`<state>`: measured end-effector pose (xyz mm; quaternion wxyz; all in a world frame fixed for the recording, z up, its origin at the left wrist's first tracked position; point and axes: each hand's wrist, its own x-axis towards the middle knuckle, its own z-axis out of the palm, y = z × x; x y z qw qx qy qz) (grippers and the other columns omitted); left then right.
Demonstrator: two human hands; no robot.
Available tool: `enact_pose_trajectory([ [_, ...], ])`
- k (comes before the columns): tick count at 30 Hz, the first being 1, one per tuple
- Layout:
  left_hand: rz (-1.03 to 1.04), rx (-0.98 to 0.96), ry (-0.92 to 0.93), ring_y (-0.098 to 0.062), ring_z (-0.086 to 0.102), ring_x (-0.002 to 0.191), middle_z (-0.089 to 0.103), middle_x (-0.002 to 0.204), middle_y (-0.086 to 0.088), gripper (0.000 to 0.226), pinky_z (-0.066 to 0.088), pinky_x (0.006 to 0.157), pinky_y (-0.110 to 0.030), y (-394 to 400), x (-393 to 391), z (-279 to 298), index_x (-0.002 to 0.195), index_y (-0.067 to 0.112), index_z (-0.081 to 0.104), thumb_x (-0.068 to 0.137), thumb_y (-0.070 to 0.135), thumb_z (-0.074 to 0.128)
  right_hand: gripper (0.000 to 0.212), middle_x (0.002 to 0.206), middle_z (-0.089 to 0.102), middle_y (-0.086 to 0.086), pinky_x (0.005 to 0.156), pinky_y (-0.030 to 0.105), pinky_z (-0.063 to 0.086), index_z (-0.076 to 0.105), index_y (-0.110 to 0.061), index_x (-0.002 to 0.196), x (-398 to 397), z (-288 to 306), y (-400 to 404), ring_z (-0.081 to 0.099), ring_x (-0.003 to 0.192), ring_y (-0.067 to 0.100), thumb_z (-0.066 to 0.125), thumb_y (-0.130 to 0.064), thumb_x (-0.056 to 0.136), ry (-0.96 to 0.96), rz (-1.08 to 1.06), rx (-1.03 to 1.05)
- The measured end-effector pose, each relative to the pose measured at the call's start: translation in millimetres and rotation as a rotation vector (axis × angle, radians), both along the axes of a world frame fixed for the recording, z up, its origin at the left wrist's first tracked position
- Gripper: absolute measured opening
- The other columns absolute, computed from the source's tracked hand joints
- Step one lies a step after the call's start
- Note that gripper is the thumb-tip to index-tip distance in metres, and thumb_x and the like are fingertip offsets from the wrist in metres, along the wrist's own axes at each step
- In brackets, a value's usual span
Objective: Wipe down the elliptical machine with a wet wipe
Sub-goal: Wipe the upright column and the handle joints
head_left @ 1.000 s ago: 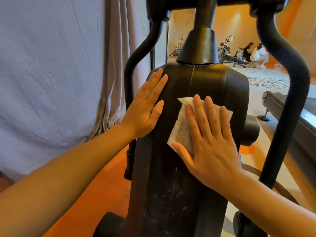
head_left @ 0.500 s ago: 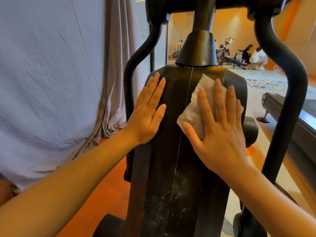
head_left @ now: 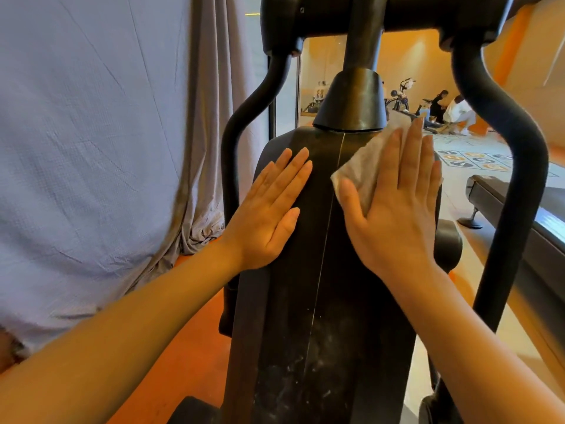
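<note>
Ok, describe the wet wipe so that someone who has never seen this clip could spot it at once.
Find the elliptical's black central housing, below the cone-shaped collar. On its upper right side the right hand presses flat on a crumpled white wipe. It is the only pale thing on the dark cover; the left hand rests bare beside it.

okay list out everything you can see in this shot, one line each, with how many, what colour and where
elliptical housing: one, black, centre, dusty white specks low down
handlebar arms: two, black, curving either side of the housing
wet wipe: one, white, upper right of the housing, under the right hand
curtain: one, grey, left
floor: orange, below left
bench: one, dark, right edge
people: two, far background
left hand: flat on the housing's left side
right hand: flat, pressing the wipe
</note>
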<state>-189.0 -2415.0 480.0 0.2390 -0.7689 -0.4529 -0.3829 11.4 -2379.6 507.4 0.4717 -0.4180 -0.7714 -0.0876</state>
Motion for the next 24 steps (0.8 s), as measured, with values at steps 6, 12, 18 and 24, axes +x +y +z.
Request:
enact_pose_trajectory([
  [6,-0.024,0.007,-0.010,-0.027,0.006,0.153,0.017,0.162,-0.015,0.056,0.005,0.124,-0.041,0,-1,-1,0.152,0.001,0.022,0.100,0.020,0.032,0.065,0.165,-0.008,0.008,0.122,0.051,0.003,-0.005,-0.020,0.157,8,-41,-19,-0.010,0.152,0.025,0.023,-0.044,0.104,0.013,0.046,0.028],
  [12,-0.043,0.024,-0.043,-0.027,0.008,0.153,0.018,0.163,-0.013,0.056,0.007,0.124,-0.045,4,-2,-3,0.153,0.002,0.023,0.101,0.021,0.032,0.081,0.165,-0.010,0.010,0.122,0.045,-0.004,-0.004,-0.014,0.157,9,-89,-52,-0.009,0.151,0.029,0.037,-0.050,0.098,0.035,0.056,-0.020],
  [18,-0.036,0.001,-0.050,-0.028,0.008,0.153,0.018,0.163,-0.014,0.057,0.008,0.124,-0.048,1,2,-2,0.153,0.003,0.023,0.100,0.023,0.034,0.090,0.165,-0.009,0.010,0.123,0.047,-0.005,-0.004,-0.012,0.157,1,-38,-19,-0.012,0.151,0.027,0.042,-0.058,0.095,0.043,0.020,0.023],
  [24,-0.040,-0.001,-0.077,-0.024,0.007,0.153,0.019,0.163,-0.013,0.057,0.010,0.124,-0.049,-1,4,-2,0.153,0.004,0.023,0.101,0.024,0.036,0.084,0.165,-0.009,0.011,0.122,0.050,0.000,-0.005,-0.013,0.157,0,-31,-19,-0.011,0.151,0.026,0.034,-0.057,0.097,0.050,0.002,0.002],
])
